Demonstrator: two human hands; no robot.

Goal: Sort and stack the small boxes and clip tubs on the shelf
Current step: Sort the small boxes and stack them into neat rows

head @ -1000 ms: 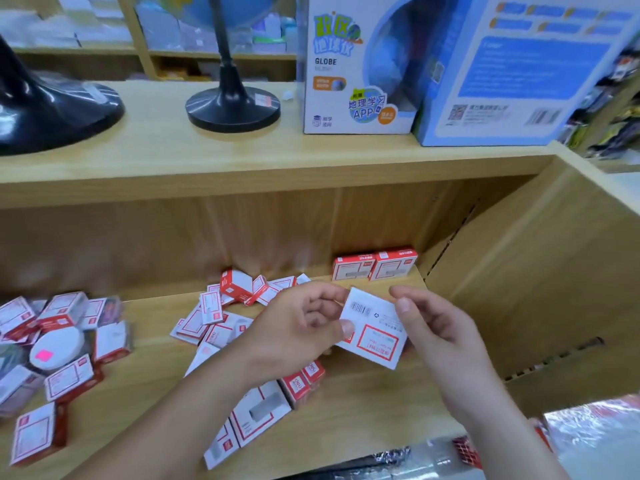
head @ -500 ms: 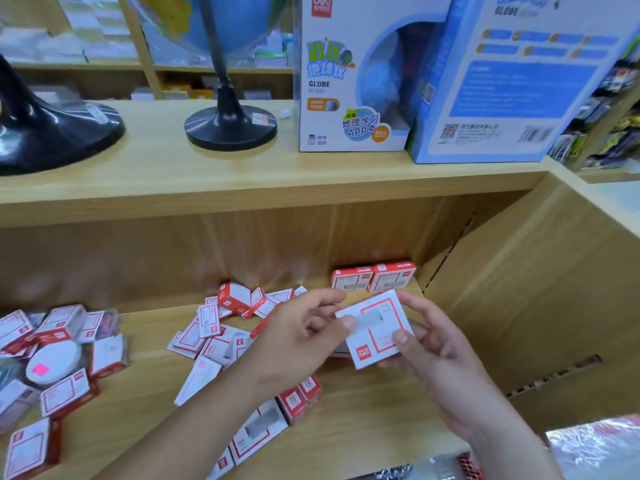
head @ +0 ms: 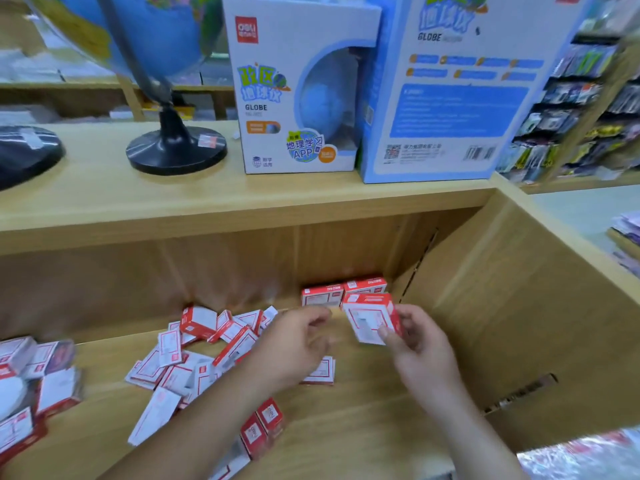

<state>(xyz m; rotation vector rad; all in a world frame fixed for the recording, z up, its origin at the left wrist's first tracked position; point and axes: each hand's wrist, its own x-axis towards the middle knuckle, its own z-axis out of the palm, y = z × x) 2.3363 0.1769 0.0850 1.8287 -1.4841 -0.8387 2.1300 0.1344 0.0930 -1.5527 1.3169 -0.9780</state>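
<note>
- A red-and-white box (head: 372,318) is pinched upright between the thumb and fingers of the right hand (head: 420,344), right of the frame's centre and just in front of the back corner of the shelf (head: 363,427).
- The left hand (head: 298,341), at centre, hovers with loosely curled fingers and appears to hold nothing, though it is blurred.
- Two matching boxes (head: 322,295) stand side by side against the back wall, directly behind the held one. They look like the start of a tidy row, so the sorting seems barely begun.
- A loose pile (head: 207,351) of the same boxes sprawls left of centre, some flat and some tipped, and a second heap (head: 38,375) lies at the left edge.
- A white round shape (head: 10,393) in that heap may be a clip tub, but it is too blurred to be sure.
- The shelf is pale wood, closed on the right by a side panel (head: 519,306).
- On the top board (head: 104,202) above stand two globe cartons (head: 298,98) and a black globe stand (head: 175,147).
- Display racks (head: 588,116) fill the upper right, suggesting a stationery shop.
</note>
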